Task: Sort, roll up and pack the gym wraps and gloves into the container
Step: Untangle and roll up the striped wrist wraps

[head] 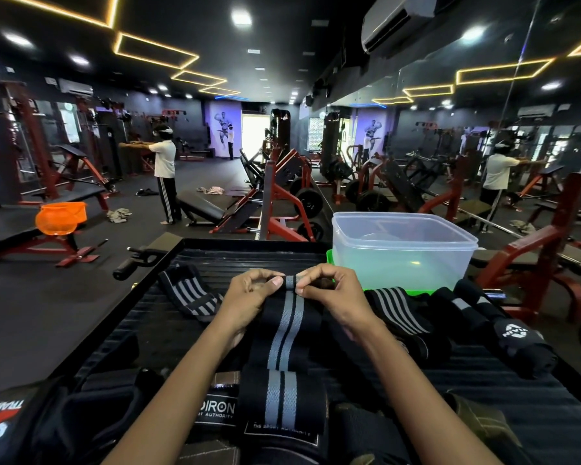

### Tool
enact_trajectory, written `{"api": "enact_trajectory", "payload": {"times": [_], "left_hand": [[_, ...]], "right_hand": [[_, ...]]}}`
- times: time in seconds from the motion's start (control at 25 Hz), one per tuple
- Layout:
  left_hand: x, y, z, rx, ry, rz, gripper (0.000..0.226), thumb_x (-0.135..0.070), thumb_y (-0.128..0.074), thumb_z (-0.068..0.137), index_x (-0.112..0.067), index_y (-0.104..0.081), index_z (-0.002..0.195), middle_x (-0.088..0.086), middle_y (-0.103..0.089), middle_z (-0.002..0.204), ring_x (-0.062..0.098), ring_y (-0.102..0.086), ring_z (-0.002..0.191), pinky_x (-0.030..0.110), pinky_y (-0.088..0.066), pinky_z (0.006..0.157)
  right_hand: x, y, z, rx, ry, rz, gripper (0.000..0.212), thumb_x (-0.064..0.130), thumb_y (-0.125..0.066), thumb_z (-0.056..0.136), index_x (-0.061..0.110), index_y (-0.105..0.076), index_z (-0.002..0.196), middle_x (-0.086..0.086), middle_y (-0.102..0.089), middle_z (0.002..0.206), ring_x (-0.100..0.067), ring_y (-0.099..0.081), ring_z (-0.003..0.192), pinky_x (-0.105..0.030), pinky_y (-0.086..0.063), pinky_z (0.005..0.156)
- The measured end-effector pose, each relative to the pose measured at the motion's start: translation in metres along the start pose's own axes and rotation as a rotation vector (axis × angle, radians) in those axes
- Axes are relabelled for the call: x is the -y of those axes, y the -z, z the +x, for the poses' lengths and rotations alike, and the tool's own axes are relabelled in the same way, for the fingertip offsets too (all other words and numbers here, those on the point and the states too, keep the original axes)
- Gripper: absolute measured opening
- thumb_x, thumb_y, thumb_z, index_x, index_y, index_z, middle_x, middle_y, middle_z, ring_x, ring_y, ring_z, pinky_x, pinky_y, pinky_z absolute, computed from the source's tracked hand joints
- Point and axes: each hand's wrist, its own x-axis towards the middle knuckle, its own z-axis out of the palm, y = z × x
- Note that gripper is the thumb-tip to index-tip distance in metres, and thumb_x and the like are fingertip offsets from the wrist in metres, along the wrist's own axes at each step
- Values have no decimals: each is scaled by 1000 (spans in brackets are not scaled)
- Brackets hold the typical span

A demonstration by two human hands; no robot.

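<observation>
Wrap [287, 317] end between both hands' fingers [275, 282]

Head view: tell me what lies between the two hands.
Only the rolled end of the striped wrap, pinched by left hand and right hand.
</observation>
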Motion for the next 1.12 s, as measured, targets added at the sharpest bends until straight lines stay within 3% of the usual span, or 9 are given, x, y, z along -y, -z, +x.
{"api": "enact_trajectory", "payload": {"times": [0.12,0.28,0.44,0.64,0.88,1.12], "left_hand": [[-2,1,0,-15,-80,59,9,-6,-62,91,-10,-68,96,31,-67,92,28,-65,82,42,-52,85],[-3,2,-2,12,-167,64,12,-2,-59,92,-10,-66,98,2,-71,74,13,-68,75,22,-54,69],[-2,-2,-2,22,-143,-52,13,-15,-61,92,-6,-67,99,17,-71,91,24,-69,85,37,-55,82],[1,0,1,-3,-147,-9,10,-12,-62,91,-7,-69,96,11,-72,88,26,-67,88,47,-50,92],[4,1,0,24,-210,107,12,-8,-63,90,-15,-69,99,5,-72,97,27,-66,103,48,-48,100],[2,0,-4,-19,-115,42,23,-32,-70,83,-12,-73,94,15,-74,92,31,-70,93,54,-51,95]], "right_hand": [[-2,-3,1,-23,2,29,12,-1,-74,79,7,-66,84,-5,-70,83,-5,-64,77,-15,-50,71],[-3,-3,1,-74,-51,78,19,11,-73,83,-3,-67,93,6,-66,69,1,-56,61,-13,-43,60],[0,-2,1,-67,-44,100,17,-1,-69,83,-8,-65,98,14,-61,53,6,-52,47,-6,-37,49],[-3,-3,1,-25,-69,112,13,-1,-69,83,-1,-65,96,15,-55,48,5,-48,43,-6,-36,47],[-9,-6,2,-63,-55,84,6,8,-69,86,3,-69,88,2,-67,77,6,-55,60,-7,-40,58],[-10,-4,2,-20,-68,76,12,3,-71,83,0,-69,95,-5,-68,84,-5,-60,74,-10,-43,62]]}}
